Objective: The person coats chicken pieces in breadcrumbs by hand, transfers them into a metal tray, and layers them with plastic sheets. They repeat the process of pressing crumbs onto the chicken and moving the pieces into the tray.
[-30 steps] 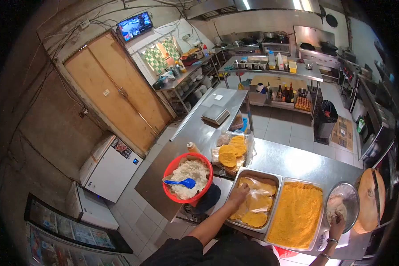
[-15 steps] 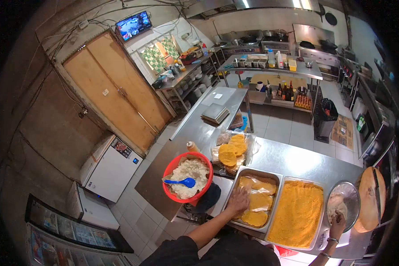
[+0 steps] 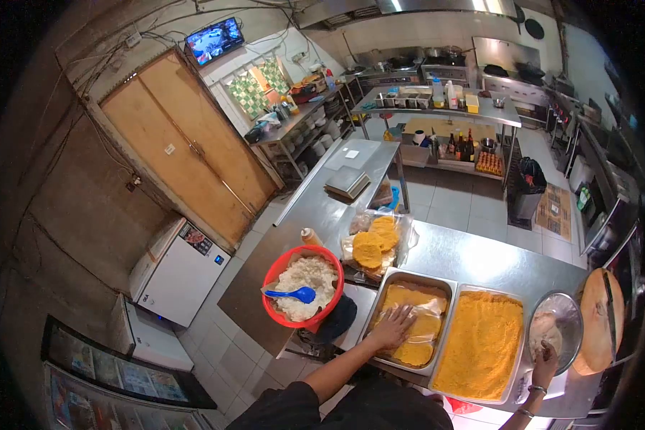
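My left hand (image 3: 394, 327) lies flat, fingers stretched out, on clear plastic over orange-yellow breaded patties (image 3: 413, 354) in a metal tray (image 3: 446, 287). My right hand (image 3: 545, 362) reaches into a metal bowl (image 3: 576, 337) with its fingers bent against pale, raw-looking meat (image 3: 545, 331); its fingertips are partly hidden. Between my hands stands a second tray filled with orange-yellow breading crumbs (image 3: 478, 344). Beyond the left tray, more breaded patties (image 3: 369, 251) rest on plastic wrapping.
A red bowl (image 3: 271, 276) of white rice-like food holds a blue spoon (image 3: 294, 294) at the left. A squeeze bottle (image 3: 309, 236) stands behind it. A round wooden board (image 3: 591, 322) with a dark-bladed knife (image 3: 610, 308) is far right. A scale (image 3: 347, 183) sits farther back.
My left hand has slid right, from the tray's left side onto its middle, and now lies flatter on the plastic, which covers the patties more smoothly. My right hand stays at the bowl.
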